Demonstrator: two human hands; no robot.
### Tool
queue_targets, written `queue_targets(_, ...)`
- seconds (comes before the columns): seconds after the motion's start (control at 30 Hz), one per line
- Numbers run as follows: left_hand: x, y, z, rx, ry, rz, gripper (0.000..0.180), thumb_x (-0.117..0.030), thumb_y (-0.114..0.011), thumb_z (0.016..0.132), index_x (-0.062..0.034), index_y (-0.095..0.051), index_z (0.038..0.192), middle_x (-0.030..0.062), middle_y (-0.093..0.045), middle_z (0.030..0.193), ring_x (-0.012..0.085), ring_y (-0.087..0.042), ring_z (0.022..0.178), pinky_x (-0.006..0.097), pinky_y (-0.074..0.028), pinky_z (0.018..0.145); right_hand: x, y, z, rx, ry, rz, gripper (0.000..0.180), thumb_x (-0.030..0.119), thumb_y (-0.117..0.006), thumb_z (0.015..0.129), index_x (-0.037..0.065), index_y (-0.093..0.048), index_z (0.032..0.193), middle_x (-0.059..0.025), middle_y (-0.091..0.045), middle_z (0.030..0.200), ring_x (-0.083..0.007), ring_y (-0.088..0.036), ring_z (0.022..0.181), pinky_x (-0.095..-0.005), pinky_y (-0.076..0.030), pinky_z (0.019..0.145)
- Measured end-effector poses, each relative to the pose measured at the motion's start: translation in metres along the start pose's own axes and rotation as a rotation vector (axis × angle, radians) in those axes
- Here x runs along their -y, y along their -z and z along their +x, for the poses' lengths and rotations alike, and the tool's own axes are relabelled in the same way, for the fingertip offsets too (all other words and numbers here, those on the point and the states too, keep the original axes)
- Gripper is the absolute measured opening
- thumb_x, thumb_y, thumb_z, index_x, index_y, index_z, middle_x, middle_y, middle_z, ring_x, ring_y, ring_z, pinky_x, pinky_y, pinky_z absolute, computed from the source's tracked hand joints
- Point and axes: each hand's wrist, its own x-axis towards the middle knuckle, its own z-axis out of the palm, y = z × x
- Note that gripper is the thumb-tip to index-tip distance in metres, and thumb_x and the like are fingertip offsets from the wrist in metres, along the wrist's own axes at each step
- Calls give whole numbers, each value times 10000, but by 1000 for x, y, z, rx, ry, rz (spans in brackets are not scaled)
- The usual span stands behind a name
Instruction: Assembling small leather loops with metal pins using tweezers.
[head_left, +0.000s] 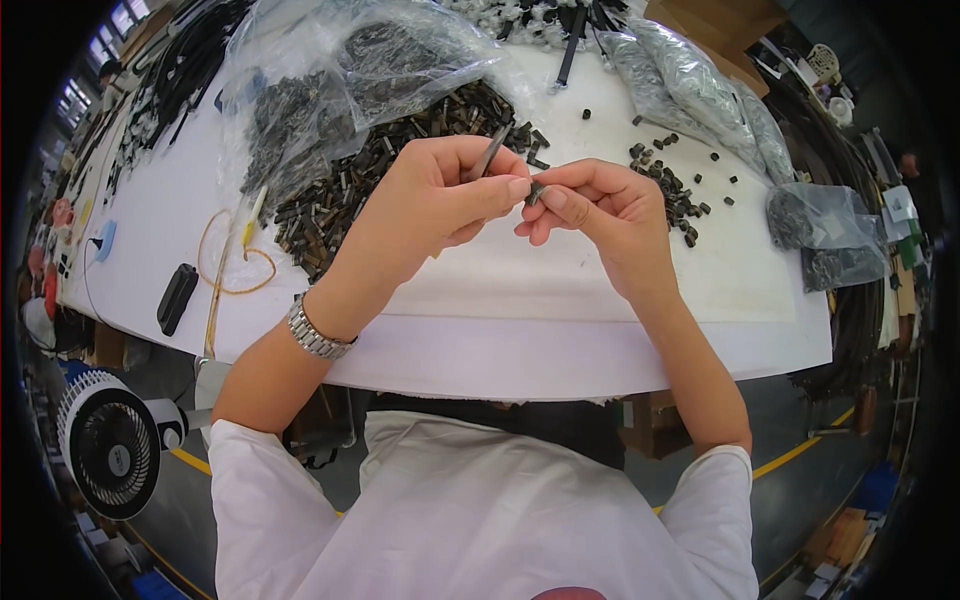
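Observation:
Over the middle of the white table, my left hand (440, 195) is closed with a thin, pointed metal tool (492, 150) sticking up between its fingers; whether it is tweezers or a blade I cannot make out. Its thumb and fingertip meet a small dark piece (535, 193). My right hand (615, 215) pinches that same piece from the other side, between thumb and index finger. Behind and beside my left hand spreads a big heap of small dark brown and black pieces (330, 190). Several short dark pieces (680, 200) lie scattered beyond my right hand.
Clear plastic bags (370, 60) cover the heap's far side. More bags lie at the far right (690, 75) and right edge (825, 225). At left are a black oblong object (177, 299), a yellow-handled tool (250, 225) and a cord loop (235, 290). A fan (112, 447) stands below left.

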Motion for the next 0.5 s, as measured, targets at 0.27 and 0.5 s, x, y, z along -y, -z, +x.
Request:
queue_targets(0.27, 14, 4, 8, 41, 112, -239, 215, -244, -725, 1019, -34, -709, 1063, -55, -550, 731, -11, -361, 516, 193, -207, 439, -6, -19, -6, -171, 330, -643, 212, 20, -720, 958, -48, -697, 1157, -143, -771, 938, -198, -772, 831, -307, -599, 765)
queue_targets(0.5, 15, -1, 6, 14, 132, -214, 209, -241, -726, 1015, -37, -709, 1055, -54, -576, 743, -5, -384, 521, 195, -236, 446, -7, -23, -10, -204, 379, -846, 152, 13, -731, 929, -1, -709, 1078, -115, -759, 866, -212, -767, 782, -306, -594, 696)
